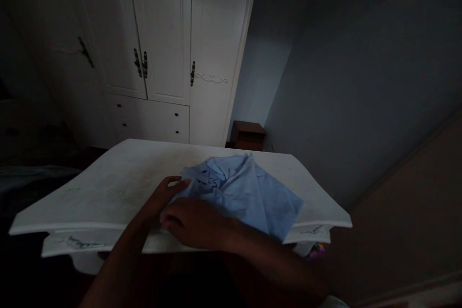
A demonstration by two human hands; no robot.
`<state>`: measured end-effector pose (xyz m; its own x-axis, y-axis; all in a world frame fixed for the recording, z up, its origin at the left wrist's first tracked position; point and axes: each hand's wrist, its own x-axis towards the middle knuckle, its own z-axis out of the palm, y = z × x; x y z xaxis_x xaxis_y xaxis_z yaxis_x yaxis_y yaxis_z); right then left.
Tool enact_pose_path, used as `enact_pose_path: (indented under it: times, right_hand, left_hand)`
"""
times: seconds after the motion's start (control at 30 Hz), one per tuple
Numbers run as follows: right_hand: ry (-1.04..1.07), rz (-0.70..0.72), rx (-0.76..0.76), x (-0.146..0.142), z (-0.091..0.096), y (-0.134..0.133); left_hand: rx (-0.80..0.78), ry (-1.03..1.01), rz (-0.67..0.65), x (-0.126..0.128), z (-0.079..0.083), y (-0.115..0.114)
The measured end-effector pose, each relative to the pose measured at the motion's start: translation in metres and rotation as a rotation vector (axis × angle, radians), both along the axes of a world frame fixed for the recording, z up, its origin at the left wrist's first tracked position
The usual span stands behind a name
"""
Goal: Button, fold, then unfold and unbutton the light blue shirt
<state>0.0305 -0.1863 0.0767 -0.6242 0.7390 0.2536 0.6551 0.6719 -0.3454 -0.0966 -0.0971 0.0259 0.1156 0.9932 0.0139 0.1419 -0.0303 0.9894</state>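
A folded light blue shirt (245,192) lies on a white table (119,183), its right corner hanging over the front edge. My left hand (166,195) rests at the shirt's left edge near the collar, fingers curled onto the cloth. My right hand (193,224) lies palm down across the shirt's near edge, fingers bent and pressed on the fabric. Both forearms come in from the bottom of the view. The room is dim.
A white wardrobe (162,48) with dark handles and drawers stands behind the table. A small brown nightstand (248,134) sits in the corner against a blue-grey wall. Something colourful (316,250) shows below the table's right corner. Dark furniture fills the left.
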Motion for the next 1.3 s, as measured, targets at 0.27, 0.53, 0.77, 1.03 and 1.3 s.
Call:
enact_pose_path:
  times: [0.27, 0.53, 0.77, 1.03, 1.3]
  right_hand:
    - [0.097, -0.104, 0.093, 0.118, 0.005, 0.043]
    - [-0.056, -0.119, -0.196, 0.165, -0.013, 0.043]
    - [-0.046, 0.017, -0.265, 0.104, -0.008, -0.020]
    - [0.064, 0.075, -0.092, 0.091, -0.011, 0.004]
    - [-0.114, 0.036, -0.158, 0.130, -0.042, 0.070]
  left_hand:
    - [0.013, -0.112, -0.094, -0.012, 0.016, 0.009]
    - [0.416, 0.668, 0.146, -0.047, 0.020, 0.078]
    - [0.163, 0.850, 0.379, -0.053, 0.017, 0.118]
    - [0.564, 0.878, -0.120, -0.017, 0.063, 0.048]
    - [0.365, 0.919, -0.538, -0.008, 0.040, -0.050]
